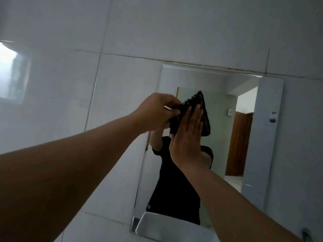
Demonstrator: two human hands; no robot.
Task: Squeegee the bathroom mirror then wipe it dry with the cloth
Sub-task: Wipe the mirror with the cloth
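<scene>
Two hands are raised together in front of the mirror [218, 84], and both meet on one dark cloth [188, 103] that has a ribbed edge at its top. The left hand [157, 112] is closed around the left part of the cloth, with its fingers pinching the folded edge, I think to keep the fold from opening. The right hand [188, 137] is flat and open, palm forward, and its fingers lie on the cloth; it seems to press the cloth toward the glass, but I cannot tell if the cloth really touches the mirror or is only held just before it. This way of holding makes sense for drying: a flat palm spreads the pressure over a wide piece of cloth, and the other hand arranges the fold. No squeegee is visible, so I judge that the squeegee step is finished and the wiping step is beginning or going on. The cloth is at the upper middle of the mirror, probably because one wipes from the top downward. Below, the rim of a white sink [153, 224] shows, and white wall tiles [70, 84] surround the mirror.
</scene>
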